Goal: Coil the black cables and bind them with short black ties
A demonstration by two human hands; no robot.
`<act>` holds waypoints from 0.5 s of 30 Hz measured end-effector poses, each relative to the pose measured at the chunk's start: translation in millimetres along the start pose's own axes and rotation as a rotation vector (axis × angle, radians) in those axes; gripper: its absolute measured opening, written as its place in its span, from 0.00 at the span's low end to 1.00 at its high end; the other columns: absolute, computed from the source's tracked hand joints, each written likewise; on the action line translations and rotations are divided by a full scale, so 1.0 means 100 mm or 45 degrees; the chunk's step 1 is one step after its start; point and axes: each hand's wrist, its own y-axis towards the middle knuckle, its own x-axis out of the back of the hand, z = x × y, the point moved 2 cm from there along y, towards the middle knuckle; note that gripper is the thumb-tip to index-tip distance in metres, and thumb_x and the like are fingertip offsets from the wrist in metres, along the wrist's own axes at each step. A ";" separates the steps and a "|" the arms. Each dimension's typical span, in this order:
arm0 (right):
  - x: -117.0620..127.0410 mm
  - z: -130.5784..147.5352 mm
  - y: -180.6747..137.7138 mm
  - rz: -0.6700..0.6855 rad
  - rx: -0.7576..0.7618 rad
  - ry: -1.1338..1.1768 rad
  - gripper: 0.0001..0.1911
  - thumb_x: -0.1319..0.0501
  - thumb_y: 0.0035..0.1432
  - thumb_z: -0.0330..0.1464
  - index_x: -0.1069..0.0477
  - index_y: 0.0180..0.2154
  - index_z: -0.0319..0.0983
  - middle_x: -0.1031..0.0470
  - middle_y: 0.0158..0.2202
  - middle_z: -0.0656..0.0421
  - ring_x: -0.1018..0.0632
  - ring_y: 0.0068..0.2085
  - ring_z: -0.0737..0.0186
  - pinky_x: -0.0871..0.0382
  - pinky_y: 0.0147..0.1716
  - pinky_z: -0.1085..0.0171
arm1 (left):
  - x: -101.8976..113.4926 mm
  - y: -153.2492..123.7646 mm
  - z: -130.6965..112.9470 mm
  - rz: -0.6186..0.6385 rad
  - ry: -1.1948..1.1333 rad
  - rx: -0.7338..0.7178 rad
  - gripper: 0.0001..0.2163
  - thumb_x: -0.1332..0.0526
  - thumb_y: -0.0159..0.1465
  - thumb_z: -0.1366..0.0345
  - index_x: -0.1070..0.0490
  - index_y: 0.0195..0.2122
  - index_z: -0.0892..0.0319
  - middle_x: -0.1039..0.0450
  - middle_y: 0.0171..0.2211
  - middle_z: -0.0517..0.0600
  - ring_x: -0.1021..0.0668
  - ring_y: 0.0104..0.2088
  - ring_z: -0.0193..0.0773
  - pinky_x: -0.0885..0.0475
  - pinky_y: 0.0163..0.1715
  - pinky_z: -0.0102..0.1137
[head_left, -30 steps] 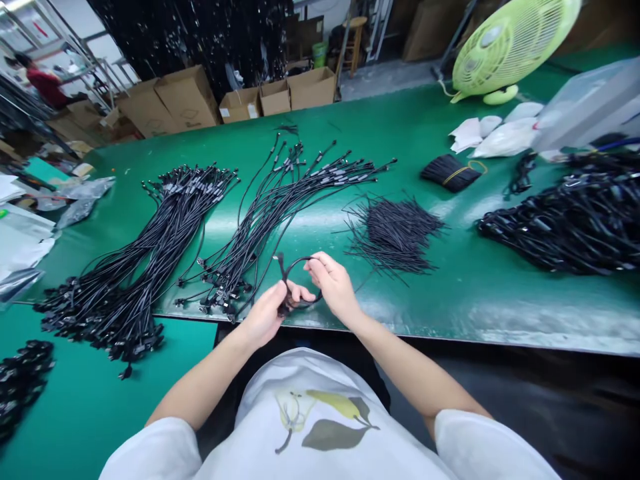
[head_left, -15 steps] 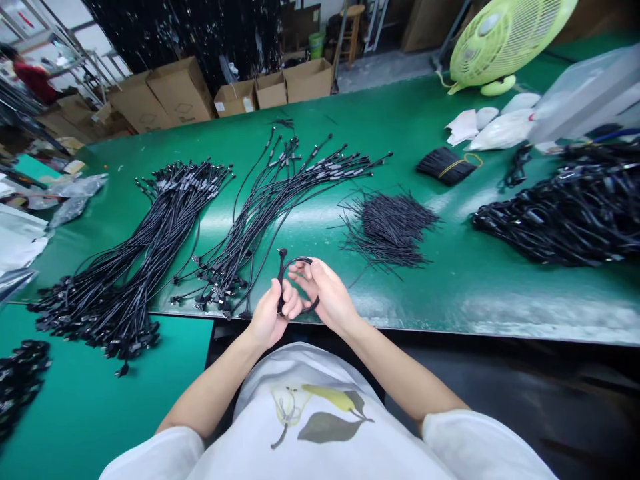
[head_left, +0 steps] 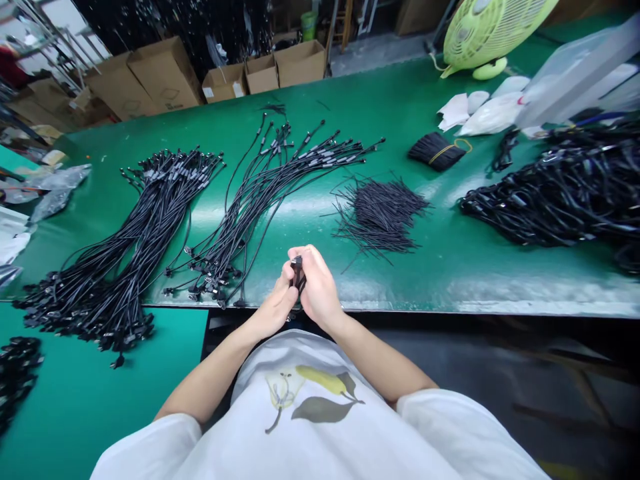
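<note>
Half a second ago the black cable (head_left: pixel 297 275) stood open as a round loop between the two hands. Now that loop has closed up, and only a short dark stub of it shows just below the middle of the frame, pressed between the fingers. The left hand (head_left: pixel 271 312) and the right hand (head_left: pixel 320 292) have come together until they touch, both curled tight around the gathered cable, so most of it is hidden inside the grip (whether anything binds it I cannot tell). As I read it, the cable has gone from a loose ring to a compact bundle that only the fingers keep in shape. The hands hover over the near edge of the green table (head_left: pixel 450 273), just short of the closer fan of straight cables (head_left: pixel 260 193) at centre left. A larger sheaf of straight cables (head_left: pixel 120 260) lies further toward the lower left. Right of centre sits a loose pile of thin black ties (head_left: pixel 380 213), near the hands but apart from them. Behind it is a banded bunch of ties (head_left: pixel 436 150), and a heap of tangled cables (head_left: pixel 555 193) fills the right edge. A pale green fan (head_left: pixel 487 30) stands at upper right and cardboard boxes (head_left: pixel 150 80) at upper left. The whole view has also tipped slightly downward since a second ago.
</note>
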 end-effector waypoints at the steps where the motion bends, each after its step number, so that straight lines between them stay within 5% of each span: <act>1: 0.02 0.01 0.03 0.027 -0.025 0.040 0.20 0.42 0.59 0.52 0.38 0.36 0.42 0.37 0.28 0.65 0.34 0.25 0.72 0.39 0.24 0.70 | -0.04 -0.02 0.03 0.050 -0.143 0.084 0.21 0.38 0.58 0.44 0.27 0.38 0.58 0.27 0.33 0.53 0.25 0.41 0.44 0.31 0.45 0.37; 5: 0.13 0.07 0.14 0.218 -0.190 0.070 0.22 0.40 0.57 0.51 0.36 0.39 0.40 0.39 0.30 0.66 0.37 0.21 0.77 0.41 0.20 0.71 | -0.22 -0.10 0.06 0.261 -0.755 0.427 0.24 0.40 0.57 0.40 0.32 0.31 0.60 0.40 0.19 0.43 0.36 0.19 0.30 0.33 0.24 0.30; 10: 0.22 0.07 0.23 0.180 -0.146 0.039 0.25 0.42 0.57 0.55 0.37 0.37 0.39 0.42 0.27 0.68 0.44 0.16 0.80 0.46 0.15 0.73 | -0.35 -0.10 0.02 0.146 -0.987 0.573 0.18 0.40 0.63 0.51 0.31 0.32 0.64 0.45 0.20 0.41 0.38 0.19 0.27 0.38 0.22 0.24; 13: 0.30 0.14 0.24 0.188 0.033 -0.208 0.24 0.50 0.63 0.54 0.37 0.36 0.39 0.42 0.26 0.67 0.41 0.16 0.78 0.43 0.16 0.72 | -0.37 -0.08 0.08 0.099 -0.911 0.553 0.17 0.37 0.61 0.52 0.33 0.32 0.63 0.48 0.20 0.40 0.42 0.18 0.26 0.43 0.20 0.23; 15: 0.40 0.29 0.20 0.200 0.358 -0.654 0.22 0.51 0.66 0.50 0.34 0.38 0.39 0.35 0.31 0.62 0.30 0.24 0.72 0.33 0.26 0.67 | -0.31 -0.07 0.14 0.050 -0.699 0.472 0.19 0.36 0.59 0.49 0.34 0.30 0.62 0.50 0.19 0.39 0.44 0.18 0.26 0.46 0.19 0.24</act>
